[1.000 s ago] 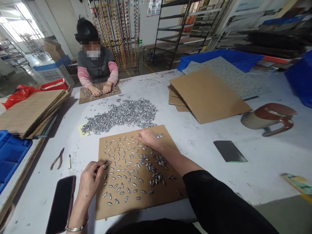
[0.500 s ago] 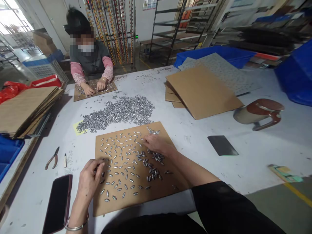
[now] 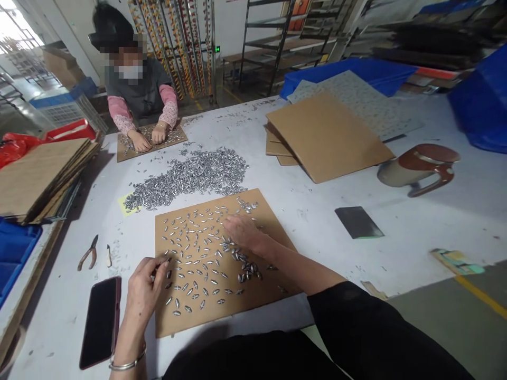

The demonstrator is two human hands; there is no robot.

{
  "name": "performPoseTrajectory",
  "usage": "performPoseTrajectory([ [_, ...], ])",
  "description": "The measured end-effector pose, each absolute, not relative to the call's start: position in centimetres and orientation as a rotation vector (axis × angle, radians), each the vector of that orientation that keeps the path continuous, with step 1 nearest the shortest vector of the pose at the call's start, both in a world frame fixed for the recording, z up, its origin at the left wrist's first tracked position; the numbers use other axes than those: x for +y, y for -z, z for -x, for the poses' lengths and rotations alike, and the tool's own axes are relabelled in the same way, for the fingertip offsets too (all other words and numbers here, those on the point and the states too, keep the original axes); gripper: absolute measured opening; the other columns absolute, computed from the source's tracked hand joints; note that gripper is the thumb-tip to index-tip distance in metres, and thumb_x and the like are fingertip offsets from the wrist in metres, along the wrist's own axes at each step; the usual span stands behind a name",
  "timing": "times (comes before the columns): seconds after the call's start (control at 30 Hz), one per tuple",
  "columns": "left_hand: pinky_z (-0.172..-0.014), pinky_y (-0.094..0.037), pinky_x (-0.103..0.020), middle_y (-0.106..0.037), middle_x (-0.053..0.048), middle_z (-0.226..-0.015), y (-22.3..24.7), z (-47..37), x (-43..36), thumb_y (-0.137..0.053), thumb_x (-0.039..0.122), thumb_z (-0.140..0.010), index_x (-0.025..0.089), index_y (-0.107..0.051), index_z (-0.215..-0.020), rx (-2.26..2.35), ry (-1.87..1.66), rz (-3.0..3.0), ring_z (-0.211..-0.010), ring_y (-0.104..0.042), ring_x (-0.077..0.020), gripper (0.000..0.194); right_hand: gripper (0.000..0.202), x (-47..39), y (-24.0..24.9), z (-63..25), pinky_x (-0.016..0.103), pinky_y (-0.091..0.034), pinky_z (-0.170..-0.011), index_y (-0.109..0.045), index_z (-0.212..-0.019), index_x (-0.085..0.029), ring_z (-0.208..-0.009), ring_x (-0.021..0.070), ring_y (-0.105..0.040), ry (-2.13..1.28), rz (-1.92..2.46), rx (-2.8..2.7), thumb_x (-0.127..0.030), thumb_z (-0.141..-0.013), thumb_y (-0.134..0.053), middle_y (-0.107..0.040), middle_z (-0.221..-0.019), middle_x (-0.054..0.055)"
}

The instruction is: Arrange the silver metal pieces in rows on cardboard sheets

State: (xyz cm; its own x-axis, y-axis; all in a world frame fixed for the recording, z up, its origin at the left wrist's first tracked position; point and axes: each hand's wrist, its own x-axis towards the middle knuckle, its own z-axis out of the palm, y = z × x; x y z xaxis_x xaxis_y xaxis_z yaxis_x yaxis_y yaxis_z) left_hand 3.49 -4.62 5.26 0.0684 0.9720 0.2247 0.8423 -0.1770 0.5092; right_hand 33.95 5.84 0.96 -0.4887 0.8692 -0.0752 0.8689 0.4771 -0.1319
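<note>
While small metal pieces (image 3: 221,302) lie scattered across cardboard (image 3: 259,294), my left hand (image 3: 144,285) is almost pinched together near its left edge, my right hand (image 3: 241,230) curls over its far half; I cannot tell what either holds. Beyond lies a heap (image 3: 198,171).

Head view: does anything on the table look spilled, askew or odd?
The upper cardboard sheet at right lies askew over those beneath, and the heap of metal pieces sits loose on the table, overrunning a yellow sheet, though perhaps deliberately.
</note>
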Motion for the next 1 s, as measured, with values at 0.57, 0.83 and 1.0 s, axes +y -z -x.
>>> performPoseTrajectory([
  [0.57, -0.071, -0.056, -0.032, -0.071, -0.006, -0.09, -4.6, -5.1, -4.9, -0.05, 0.048, -0.096, 0.023, -0.072, -0.094, 1.755, -0.747, -2.069, -0.074, -0.067, -0.0188, 0.034, 0.017, 2.8, -0.8, -35.0, 0.03, -0.035, -0.067, -0.065, -0.094, -0.017, -0.091, 0.023, -0.064, -0.389, 1.867, -2.567, -0.024, -0.097, -0.05, -0.071, -0.1, 0.012],
  [0.83, -0.066, -0.053, -0.029, -0.07, -0.004, -0.089, -4.4, -4.1, -6.1, -0.05, 0.045, -0.096, 0.022, -0.072, -0.095, 1.813, -0.739, -2.049, -0.067, -0.064, -0.016, 0.032, 0.019, -1.4, -1.2, -34.0, 0.029, -0.035, -0.069, -0.064, -0.098, -0.017, -0.087, 0.021, -0.061, -0.447, 1.635, -2.641, -0.019, -0.101, -0.045, -0.069, -0.097, 0.01],
  [1.0, -0.07, -0.054, -0.031, -0.07, -0.005, -0.091, -4.2, -5.2, -6.4, -0.05, 0.043, -0.098, 0.022, -0.071, -0.095, 1.737, -0.726, -2.075, -0.074, -0.066, -0.0181, 0.03, 0.022, -4.6, 0.1, -33.5, 0.03, -0.038, -0.076, -0.067, -0.094, -0.016, -0.091, 0.0218, -0.06, -0.374, 1.461, -2.734, -0.008, -0.094, -0.046, -0.067, -0.098, 0.011],
])
